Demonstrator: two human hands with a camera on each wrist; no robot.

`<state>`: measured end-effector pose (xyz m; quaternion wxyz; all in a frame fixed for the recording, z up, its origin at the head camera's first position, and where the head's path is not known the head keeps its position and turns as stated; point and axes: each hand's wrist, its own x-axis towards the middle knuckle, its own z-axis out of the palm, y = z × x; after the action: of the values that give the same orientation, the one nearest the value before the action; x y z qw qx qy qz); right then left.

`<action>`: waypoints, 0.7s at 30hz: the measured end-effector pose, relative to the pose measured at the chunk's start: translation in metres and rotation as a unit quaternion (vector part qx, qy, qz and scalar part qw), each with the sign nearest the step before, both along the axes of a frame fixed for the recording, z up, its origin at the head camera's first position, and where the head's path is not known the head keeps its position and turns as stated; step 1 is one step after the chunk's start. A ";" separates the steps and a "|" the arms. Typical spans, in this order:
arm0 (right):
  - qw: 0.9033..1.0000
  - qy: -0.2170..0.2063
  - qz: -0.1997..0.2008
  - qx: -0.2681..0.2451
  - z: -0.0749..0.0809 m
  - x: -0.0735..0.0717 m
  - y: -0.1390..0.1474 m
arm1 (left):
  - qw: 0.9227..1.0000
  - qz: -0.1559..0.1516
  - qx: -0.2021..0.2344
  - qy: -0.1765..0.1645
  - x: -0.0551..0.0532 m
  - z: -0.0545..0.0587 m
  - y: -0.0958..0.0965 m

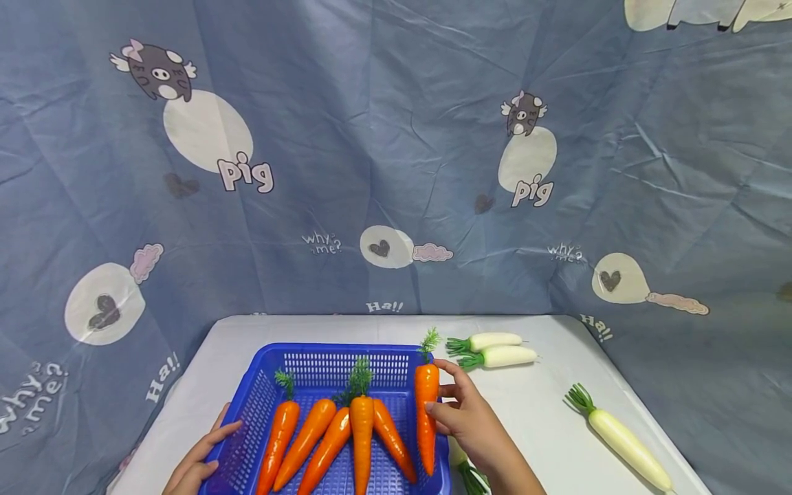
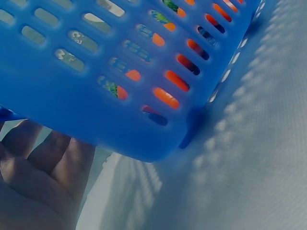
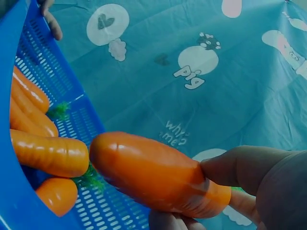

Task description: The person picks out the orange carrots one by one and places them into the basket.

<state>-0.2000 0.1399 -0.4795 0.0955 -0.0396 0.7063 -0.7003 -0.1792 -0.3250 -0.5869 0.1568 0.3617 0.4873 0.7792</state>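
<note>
A blue plastic basket [image 1: 346, 348] stands on the white table with several orange carrots [image 1: 361, 440] inside, their green tops toward the back. My left hand [image 1: 196, 464] holds the basket's left rim, and in the left wrist view its fingers [image 2: 57, 163] are below the slotted wall. With fingers and thumb, my right hand [image 1: 467, 412] pinches another carrot [image 1: 427, 412] at the basket's right side. That carrot stands nearly upright in the head view, its leafy top above the rim. The right wrist view shows the held carrot [image 3: 153, 172] raised beside the others.
Two white radishes [image 1: 504, 355] with green stalks lie behind the basket's right corner. A longer white radish [image 1: 628, 447] lies near the table's right edge. Another radish [image 1: 473, 478] is partly hidden under my right forearm. A blue patterned cloth [image 1: 396, 137] hangs behind the table.
</note>
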 end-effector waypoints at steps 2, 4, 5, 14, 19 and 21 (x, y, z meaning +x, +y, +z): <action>1.000 0.002 -0.004 0.012 0.000 -0.001 -0.001 | 1.000 0.005 -0.001 -0.012 0.001 0.001 0.000; 1.000 0.004 -0.006 0.025 -0.001 -0.001 -0.002 | 1.000 0.010 -0.006 -0.022 0.002 0.001 0.000; 1.000 0.005 -0.008 0.029 -0.001 -0.002 -0.002 | 1.000 0.013 -0.010 -0.025 0.002 0.002 0.000; 0.999 0.002 -0.012 0.036 -0.003 -0.005 -0.006 | 1.000 -0.002 -0.002 -0.004 0.000 0.001 0.000; 0.999 -0.001 -0.013 0.045 -0.002 -0.005 -0.005 | 1.000 -0.007 0.000 -0.005 -0.001 0.001 -0.001; 0.999 -0.002 -0.015 0.051 -0.001 -0.005 -0.005 | 1.000 -0.011 0.004 0.001 -0.001 0.000 -0.001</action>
<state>-0.2046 0.1349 -0.4806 0.0881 -0.0228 0.7411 -0.6652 -0.1798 -0.3256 -0.5867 0.1640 0.3683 0.4804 0.7789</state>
